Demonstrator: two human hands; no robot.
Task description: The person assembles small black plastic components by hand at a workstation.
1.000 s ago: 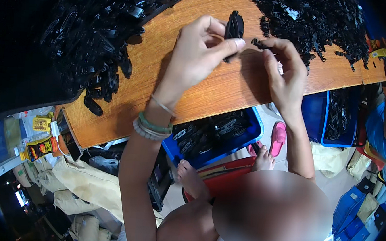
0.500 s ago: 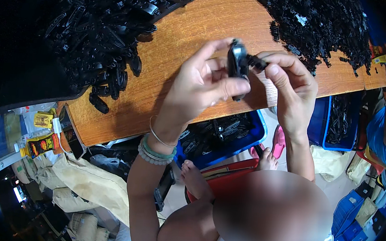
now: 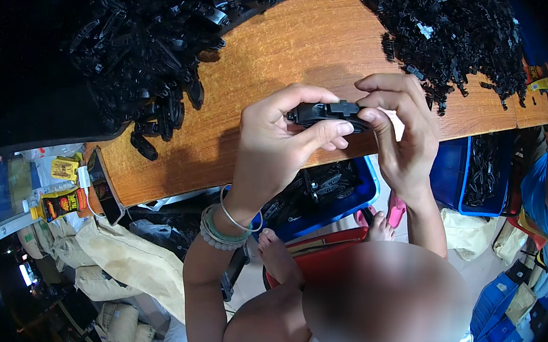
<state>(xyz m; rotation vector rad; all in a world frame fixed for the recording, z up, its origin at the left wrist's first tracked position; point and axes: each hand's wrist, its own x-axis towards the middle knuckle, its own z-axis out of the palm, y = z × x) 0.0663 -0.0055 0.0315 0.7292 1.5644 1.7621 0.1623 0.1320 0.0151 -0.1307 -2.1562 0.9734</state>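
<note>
Above the near edge of the wooden table (image 3: pixel 276 50), my left hand (image 3: pixel 277 123) grips a long, glossy black plastic part (image 3: pixel 310 114) between thumb and fingers. The part lies roughly level, its hollow side partly showing. A small notched black plastic piece (image 3: pixel 345 108) rests against its upper side. My right hand (image 3: pixel 407 132) pinches the right end of that piece with thumb and index finger, the other fingers curled loosely. Whether the two parts are locked together I cannot tell. Bracelets (image 3: pixel 224 228) circle my left wrist.
Long black parts (image 3: pixel 142 60) are heaped at the left, small black pieces (image 3: pixel 448 43) at the far right. Below the table edge stand a blue bin (image 3: pixel 369 193) of black parts and another blue bin (image 3: pixel 450 174). At the right edge, a person in a blue shirt (image 3: pixel 536 180) sits.
The long part has turned from upright to nearly level. My right hand has brought the small piece from beside the part onto its upper side.
</note>
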